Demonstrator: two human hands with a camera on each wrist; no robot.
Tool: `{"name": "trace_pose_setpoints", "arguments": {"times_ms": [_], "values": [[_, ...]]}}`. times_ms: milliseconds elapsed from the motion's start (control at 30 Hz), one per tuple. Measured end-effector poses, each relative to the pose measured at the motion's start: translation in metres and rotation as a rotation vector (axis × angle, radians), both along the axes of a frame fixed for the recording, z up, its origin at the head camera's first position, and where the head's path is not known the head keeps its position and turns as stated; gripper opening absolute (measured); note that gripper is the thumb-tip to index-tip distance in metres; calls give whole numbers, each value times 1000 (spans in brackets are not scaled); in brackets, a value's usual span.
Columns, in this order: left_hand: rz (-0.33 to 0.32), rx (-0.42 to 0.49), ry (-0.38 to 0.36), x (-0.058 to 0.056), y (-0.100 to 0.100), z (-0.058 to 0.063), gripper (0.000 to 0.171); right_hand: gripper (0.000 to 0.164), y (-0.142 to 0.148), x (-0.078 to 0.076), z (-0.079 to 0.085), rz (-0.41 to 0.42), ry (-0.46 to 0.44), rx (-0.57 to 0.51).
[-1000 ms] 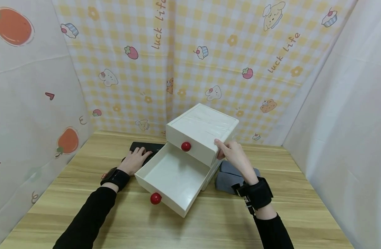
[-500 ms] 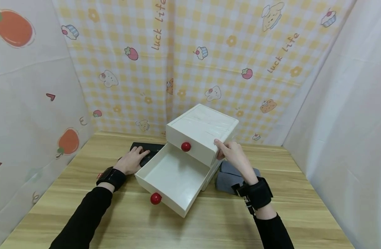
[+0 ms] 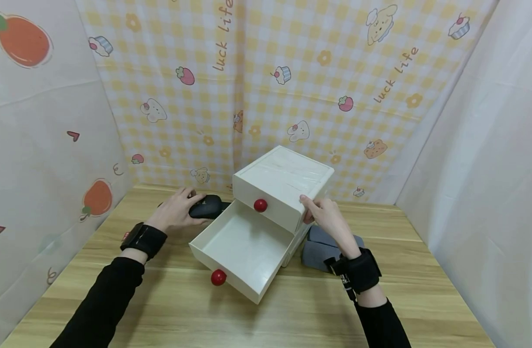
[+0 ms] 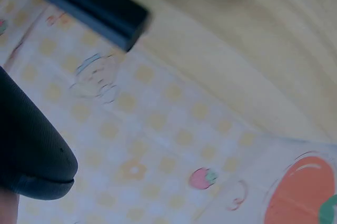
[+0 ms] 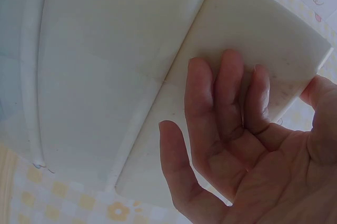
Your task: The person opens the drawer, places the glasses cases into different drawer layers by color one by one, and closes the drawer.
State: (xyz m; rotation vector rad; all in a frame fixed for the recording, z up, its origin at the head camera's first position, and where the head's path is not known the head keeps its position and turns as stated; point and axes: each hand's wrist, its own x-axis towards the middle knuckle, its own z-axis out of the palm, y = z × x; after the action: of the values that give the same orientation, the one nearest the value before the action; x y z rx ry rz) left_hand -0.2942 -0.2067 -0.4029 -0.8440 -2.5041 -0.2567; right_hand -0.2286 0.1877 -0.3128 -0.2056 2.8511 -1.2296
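Observation:
My left hand [image 3: 179, 210] grips a black computer mouse [image 3: 206, 207] to the left of a white two-drawer cabinet [image 3: 287, 174]. In the left wrist view the rounded end of the mouse [image 4: 34, 150] juts in at the left edge. At the cabinet's right side is my right hand [image 3: 326, 217], its thumb over the top edge and its bent fingers [image 5: 200, 92] against the side wall. The lower drawer [image 3: 244, 241] is pulled out, nothing in it, a red ball knob [image 3: 218, 277] on its front. The upper drawer, with its own red knob [image 3: 260, 205], is closed.
A black bar-shaped thing [image 4: 84, 2] lies behind the mouse, mostly hidden in the head view. A grey-blue case [image 3: 320, 253] sits on the wooden table [image 3: 326, 314] under my right wrist. Patterned cloth [image 3: 257, 96] hangs behind and white cloth at both sides.
My left hand has drawn back to the left and turned, and the mouse now shows raised in its grip. The right hand and cabinet have stayed in place.

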Motion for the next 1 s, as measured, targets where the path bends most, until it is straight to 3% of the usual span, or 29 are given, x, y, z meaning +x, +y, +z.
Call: {"name": "trace_pose_setpoints", "arguments": {"times_ms": [267, 567, 800, 1000], "values": [[-105, 17, 159, 9, 11, 30, 76, 61, 1, -1, -1, 7, 2, 6], [-193, -64, 237, 27, 36, 58, 74, 61, 0, -2, -1, 11, 12, 18], [-231, -231, 238, 42, 65, 66, 75, 62, 0, -1, -1, 7, 0, 7], [-260, -371, 215, 48, 85, 59, 72, 62, 0, -2, -1, 10, 2, 9]]}}
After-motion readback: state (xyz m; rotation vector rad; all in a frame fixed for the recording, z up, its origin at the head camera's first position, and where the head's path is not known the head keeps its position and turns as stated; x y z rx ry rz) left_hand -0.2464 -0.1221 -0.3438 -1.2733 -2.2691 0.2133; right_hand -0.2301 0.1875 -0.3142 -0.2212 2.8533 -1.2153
